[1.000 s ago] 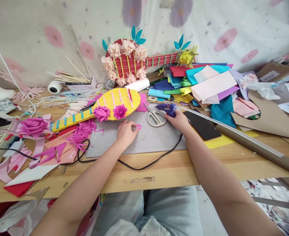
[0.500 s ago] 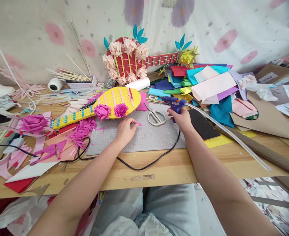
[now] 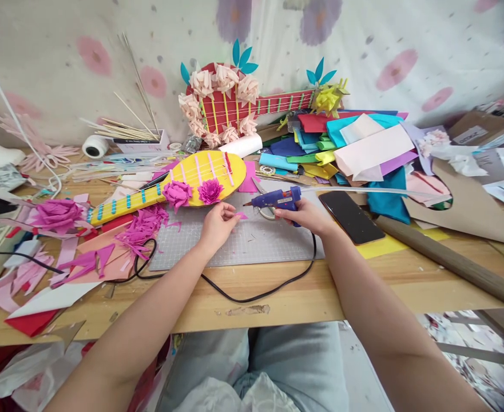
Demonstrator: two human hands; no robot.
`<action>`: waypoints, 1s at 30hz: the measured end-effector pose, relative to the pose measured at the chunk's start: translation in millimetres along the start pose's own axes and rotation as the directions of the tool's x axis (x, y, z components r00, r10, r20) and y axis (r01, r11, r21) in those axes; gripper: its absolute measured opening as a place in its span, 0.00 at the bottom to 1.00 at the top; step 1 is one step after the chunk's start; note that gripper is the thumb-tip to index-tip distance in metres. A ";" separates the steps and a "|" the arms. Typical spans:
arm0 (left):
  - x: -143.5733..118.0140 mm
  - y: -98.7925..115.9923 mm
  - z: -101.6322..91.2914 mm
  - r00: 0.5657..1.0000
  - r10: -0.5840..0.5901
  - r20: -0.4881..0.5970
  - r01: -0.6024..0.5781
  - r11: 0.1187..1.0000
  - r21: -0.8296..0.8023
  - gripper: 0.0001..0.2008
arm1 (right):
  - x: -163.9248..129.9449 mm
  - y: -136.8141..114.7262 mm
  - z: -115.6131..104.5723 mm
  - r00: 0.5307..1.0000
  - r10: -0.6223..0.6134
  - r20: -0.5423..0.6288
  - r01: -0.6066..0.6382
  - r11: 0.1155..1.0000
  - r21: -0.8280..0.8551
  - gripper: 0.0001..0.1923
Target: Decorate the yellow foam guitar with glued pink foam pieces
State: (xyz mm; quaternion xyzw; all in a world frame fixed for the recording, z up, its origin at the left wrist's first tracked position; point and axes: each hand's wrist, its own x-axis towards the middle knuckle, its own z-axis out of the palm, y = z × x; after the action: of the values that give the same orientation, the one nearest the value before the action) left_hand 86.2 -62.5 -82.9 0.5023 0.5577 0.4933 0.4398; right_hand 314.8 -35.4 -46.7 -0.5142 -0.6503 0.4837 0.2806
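Swinging in from right of centre, the right hand (image 3: 304, 214) has brought the blue glue gun (image 3: 274, 198) down and leftward, so its nozzle now points at the small pink scrap (image 3: 242, 216) pinched in the left hand (image 3: 218, 224), where half a second ago the gun stood upright farther right, beside the black phone (image 3: 350, 216). Both hands are clamped: the right wrapped round the gun's grip, the left nipping the scrap between fingertips just above the grey cutting mat (image 3: 252, 240) at the middle of the frame. Nozzle and scrap sit very near each other, though I cannot tell whether they touch. A long clear glue stick (image 3: 372, 191) trails from the back of the gun toward the right, and its black cord (image 3: 252, 294) loops over the table edge. Scissors (image 3: 265, 210) lie mostly hidden behind the gun. Just left of the hands lies the yellow paper guitar (image 3: 178, 186), already carrying two magenta flowers (image 3: 194, 193) on its body, so some decoration looks done; more cut pink petals (image 3: 144, 226) sit loose beside it, suggesting pieces remain unglued. A finished red guitar (image 3: 230, 106) stands at upper centre, coloured sheets (image 3: 354, 146) heaped at its right.
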 end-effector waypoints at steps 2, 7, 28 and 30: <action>0.2 2.1 0.7 0.999 -0.032 -0.029 0.032 0.999 -0.029 0.13 | -0.2 -1.5 3.0 1.000 0.014 0.009 -0.014 0.998 -0.056 0.22; 3.5 1.0 1.5 0.998 -0.040 -0.056 0.035 0.997 -0.072 0.13 | 0.9 -2.3 7.1 1.000 0.017 0.011 -0.016 0.995 -0.100 0.23; 5.3 -1.5 2.1 0.997 -0.051 -0.059 0.047 0.996 -0.071 0.12 | 2.9 -0.5 9.3 0.999 0.032 -0.031 -0.038 0.978 -0.204 0.24; 4.8 -0.8 2.3 0.997 -0.054 -0.057 0.049 0.996 -0.076 0.12 | 3.1 0.1 9.1 0.999 0.033 -0.035 -0.039 0.977 -0.207 0.24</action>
State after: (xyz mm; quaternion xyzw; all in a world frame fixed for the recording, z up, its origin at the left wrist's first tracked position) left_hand 87.9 -57.5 -83.9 0.4562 0.5646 0.5167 0.4539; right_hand 306.0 -35.5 -50.6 -0.5600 -0.6833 0.4100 0.2266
